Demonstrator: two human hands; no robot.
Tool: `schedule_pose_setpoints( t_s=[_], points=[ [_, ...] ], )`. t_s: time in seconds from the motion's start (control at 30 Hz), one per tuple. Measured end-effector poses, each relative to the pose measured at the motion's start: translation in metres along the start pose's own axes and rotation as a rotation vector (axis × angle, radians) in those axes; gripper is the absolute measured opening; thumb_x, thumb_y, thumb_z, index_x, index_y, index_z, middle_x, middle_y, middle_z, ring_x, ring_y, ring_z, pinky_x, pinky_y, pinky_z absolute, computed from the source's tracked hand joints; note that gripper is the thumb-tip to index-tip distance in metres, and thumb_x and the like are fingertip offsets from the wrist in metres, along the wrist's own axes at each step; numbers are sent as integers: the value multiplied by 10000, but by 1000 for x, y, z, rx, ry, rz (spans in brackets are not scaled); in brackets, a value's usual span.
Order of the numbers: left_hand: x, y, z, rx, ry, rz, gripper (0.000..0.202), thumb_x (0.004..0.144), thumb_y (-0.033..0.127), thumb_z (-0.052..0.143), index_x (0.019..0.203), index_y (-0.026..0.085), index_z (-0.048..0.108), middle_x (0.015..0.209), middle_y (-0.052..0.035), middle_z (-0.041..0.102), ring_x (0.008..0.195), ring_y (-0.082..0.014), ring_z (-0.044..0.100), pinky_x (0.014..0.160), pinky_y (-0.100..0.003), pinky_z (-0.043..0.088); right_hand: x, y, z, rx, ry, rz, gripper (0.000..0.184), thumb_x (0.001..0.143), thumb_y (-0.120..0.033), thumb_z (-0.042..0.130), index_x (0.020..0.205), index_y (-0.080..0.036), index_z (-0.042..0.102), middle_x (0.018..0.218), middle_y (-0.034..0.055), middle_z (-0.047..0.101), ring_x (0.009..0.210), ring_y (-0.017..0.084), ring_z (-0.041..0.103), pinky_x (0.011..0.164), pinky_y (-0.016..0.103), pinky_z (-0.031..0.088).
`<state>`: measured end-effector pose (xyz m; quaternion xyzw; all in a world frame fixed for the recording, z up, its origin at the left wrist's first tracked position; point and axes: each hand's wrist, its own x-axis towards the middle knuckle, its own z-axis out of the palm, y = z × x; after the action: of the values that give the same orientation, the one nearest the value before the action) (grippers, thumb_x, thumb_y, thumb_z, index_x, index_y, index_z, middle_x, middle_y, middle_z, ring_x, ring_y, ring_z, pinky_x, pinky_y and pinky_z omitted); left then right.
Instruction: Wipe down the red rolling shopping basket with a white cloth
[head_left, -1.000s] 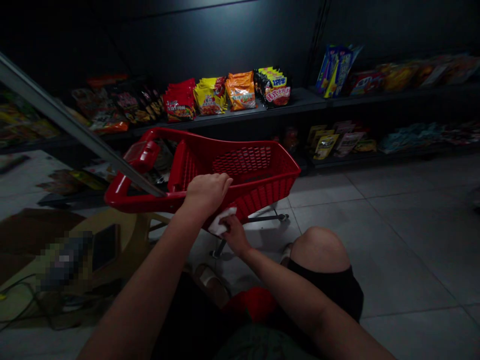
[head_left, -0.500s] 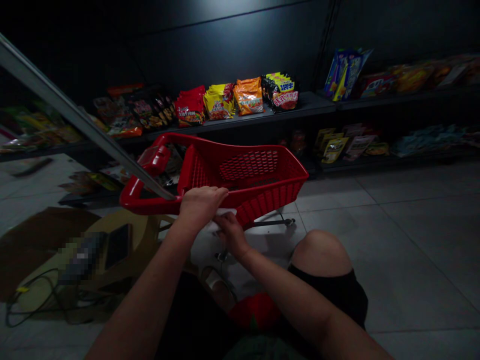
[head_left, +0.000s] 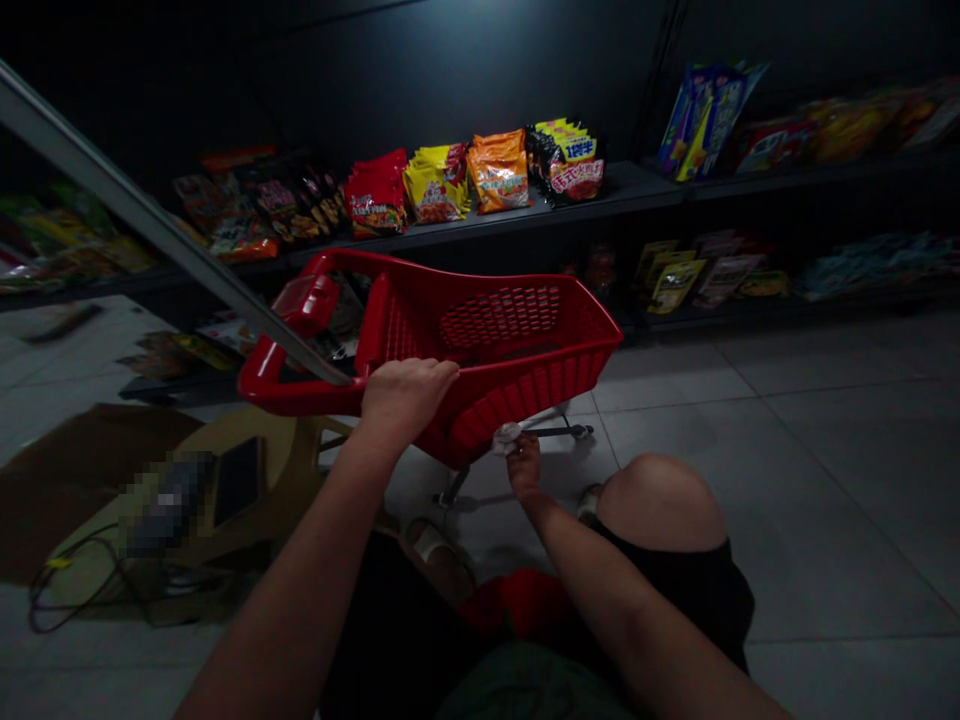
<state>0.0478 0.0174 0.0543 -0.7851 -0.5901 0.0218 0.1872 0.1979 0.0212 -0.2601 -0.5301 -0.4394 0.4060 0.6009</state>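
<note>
A red plastic shopping cart stands tilted on the tiled floor in front of me. My left hand is closed over the near rim of its basket. Below and to the right, my right hand is closed on a small white cloth pressed against the basket's lower outer wall. The cart's metal frame and a wheel show beneath the basket. My bare knee is raised just right of the right hand.
Dark shelves along the far wall hold rows of snack packets. A slanted metal bar crosses the left side. A low yellowish stool with a dark phone and cables sits at left. Grey floor tiles spread to the right.
My right hand with the white cloth slid right and lower along the basket's outer wall, away from my left hand. The left hand has kept its hold on the rim.
</note>
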Motion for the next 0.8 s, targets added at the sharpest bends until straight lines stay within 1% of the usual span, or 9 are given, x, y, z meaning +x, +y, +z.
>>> schedule_pose_setpoints(
  t_s=[0.1, 0.17, 0.27, 0.37, 0.43, 0.5, 0.67, 0.73, 0.8],
  points=[
    [2, 5, -2, 2, -2, -6, 461, 1017, 402, 258, 1046, 260, 696, 974, -87, 751, 870, -286, 696, 682, -369, 444, 9, 10, -1, 186, 159, 215, 131, 654, -260, 583, 774, -209, 575, 742, 0, 564, 686, 158, 550, 647, 293, 497],
    [4, 8, -3, -2, -2, 2, 455, 1017, 399, 262, 1046, 262, 695, 972, -82, 751, 864, -286, 694, 676, -367, 444, 5, 14, 7, 296, 205, 326, 186, 663, -306, 576, 827, -222, 550, 728, -21, 561, 649, 141, 535, 615, 277, 490],
    [4, 9, -4, -10, -1, 11, 444, 1015, 395, 271, 1018, 256, 693, 943, -79, 750, 862, -284, 692, 672, -359, 440, -17, 17, 30, 339, 131, 392, 225, 665, -332, 579, 863, -241, 524, 719, -36, 583, 632, 139, 554, 581, 273, 499],
    [4, 6, -2, -15, 13, 6, 443, 1015, 392, 280, 984, 240, 694, 919, -89, 748, 856, -282, 694, 675, -353, 434, -47, 16, 57, 374, -6, 476, 279, 582, -298, 669, 813, -225, 531, 666, -26, 612, 580, 167, 585, 506, 289, 497],
    [3, 3, 0, -21, 26, 7, 437, 1013, 392, 292, 980, 234, 698, 915, -94, 748, 847, -284, 696, 668, -350, 431, -57, 15, 67, 390, -55, 510, 317, 539, -281, 720, 790, -209, 538, 651, -15, 625, 560, 183, 599, 483, 296, 492],
    [2, 0, 2, -27, 47, 16, 420, 1010, 390, 311, 991, 237, 702, 916, -90, 750, 842, -284, 698, 658, -347, 429, -51, 15, 66, 406, -16, 514, 345, 558, -316, 732, 815, -205, 531, 674, -20, 628, 576, 169, 601, 514, 286, 495],
    [3, 0, 8, -7, 120, 42, 377, 1006, 364, 348, 1004, 246, 706, 888, -64, 751, 815, -265, 702, 623, -335, 420, 1, 22, 38, 416, 259, 480, 351, 711, -446, 593, 954, -219, 480, 802, -32, 620, 683, 112, 573, 628, 229, 479],
    [5, 2, 8, 1, 135, 50, 368, 1003, 355, 360, 978, 237, 707, 857, -64, 747, 800, -262, 701, 610, -329, 413, 8, 23, 34, 424, 286, 486, 358, 721, -436, 571, 993, -222, 477, 845, -29, 631, 714, 107, 578, 648, 221, 482],
    [6, 3, 8, 4, 147, 50, 358, 999, 351, 373, 942, 229, 705, 833, -64, 742, 787, -264, 699, 602, -328, 408, -3, 20, 40, 447, 238, 511, 385, 691, -403, 596, 1015, -224, 489, 869, -29, 649, 725, 109, 597, 655, 227, 496]
  ],
)
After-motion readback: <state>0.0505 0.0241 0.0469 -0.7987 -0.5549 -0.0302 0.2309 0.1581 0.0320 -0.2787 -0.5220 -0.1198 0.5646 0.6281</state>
